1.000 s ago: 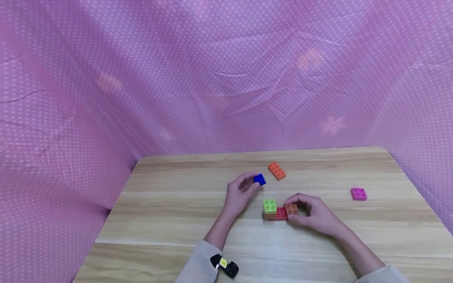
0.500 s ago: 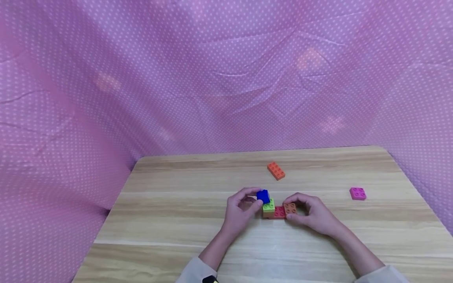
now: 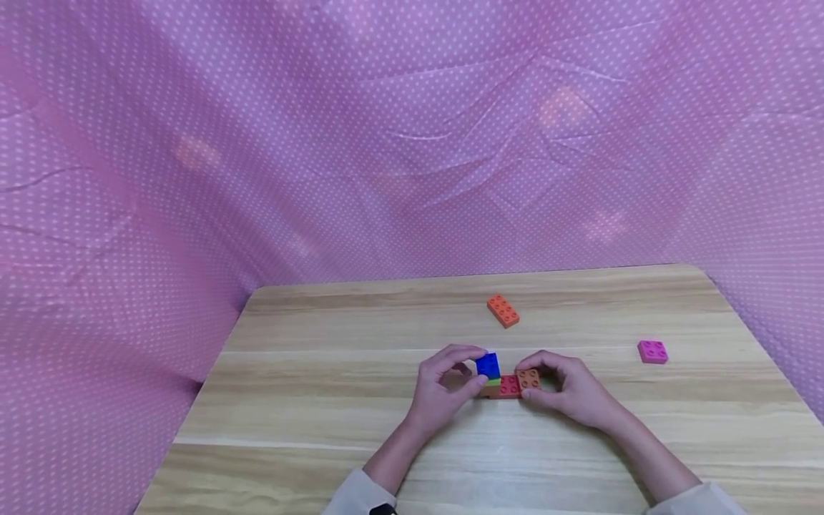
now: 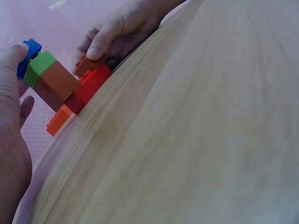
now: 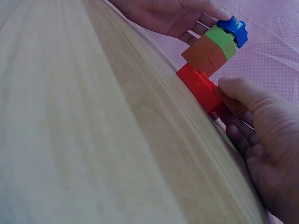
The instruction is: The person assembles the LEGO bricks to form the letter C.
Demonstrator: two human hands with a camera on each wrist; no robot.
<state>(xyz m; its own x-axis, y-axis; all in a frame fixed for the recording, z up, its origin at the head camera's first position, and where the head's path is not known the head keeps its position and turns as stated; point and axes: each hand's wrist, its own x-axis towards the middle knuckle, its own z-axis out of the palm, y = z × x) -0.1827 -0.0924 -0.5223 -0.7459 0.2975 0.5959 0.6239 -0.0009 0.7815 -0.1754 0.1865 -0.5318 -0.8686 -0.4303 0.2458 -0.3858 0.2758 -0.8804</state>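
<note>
My left hand (image 3: 444, 383) pinches a small blue toy brick (image 3: 488, 365) between thumb and fingers. The blue brick sits right over a lime green brick (image 4: 39, 69), with a green stud showing between them in the right wrist view. Under the green one are two brown blocks (image 4: 58, 86), stacked on the left end of a red brick (image 3: 508, 386). A single brown brick (image 3: 528, 379) tops the red brick's right end. My right hand (image 3: 573, 390) grips that brown brick, thumb in front and fingers behind.
An orange brick (image 3: 503, 310) with two rows of studs lies on the wooden table (image 3: 309, 400) beyond the stack. Farther right is a magenta brick (image 3: 653, 352). Pink dotted cloth (image 3: 412, 179) hangs behind and beside the table.
My left hand has brought the blue brick toward me and slightly right, from behind the stack to over the green brick, and has levelled it. My right hand keeps its grip in place.
</note>
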